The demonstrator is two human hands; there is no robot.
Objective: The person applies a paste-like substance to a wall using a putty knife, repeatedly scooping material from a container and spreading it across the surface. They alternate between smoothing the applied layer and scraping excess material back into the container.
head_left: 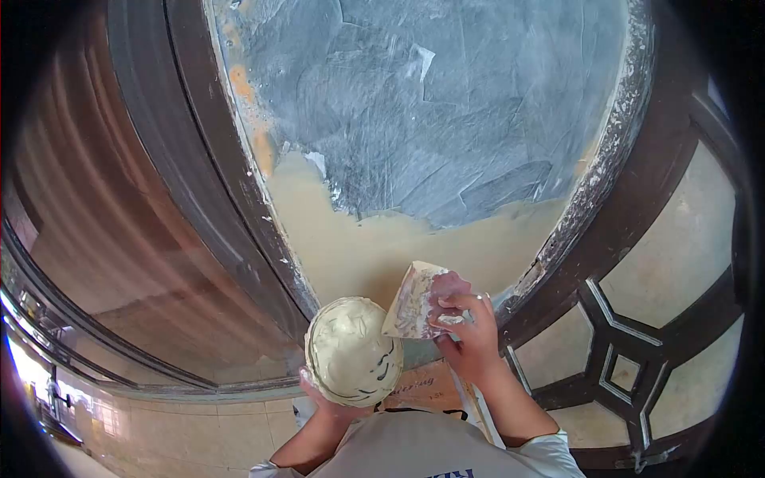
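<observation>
A round bowl of cream-coloured paste [355, 349] rests on my left hand [339, 405], which holds it from below and is mostly hidden beneath it. My right hand [476, 338] grips a flat, paste-smeared spreader [414, 301] with a reddish patch. The spreader is tilted close to the bowl's right rim. Before me is a framed panel. Its upper part is a scratched blue-grey surface [430, 111], and its lower part bears a smooth beige coat [343, 239] with an uneven top edge.
Dark wooden frame [207, 183] with white flecks borders the panel. A glossy brown curtained surface [119, 199] stands at the left. On the right is dark latticework [629, 350] with pale panes. Tiled floor [191, 434] and a printed brown box [430, 386] lie below.
</observation>
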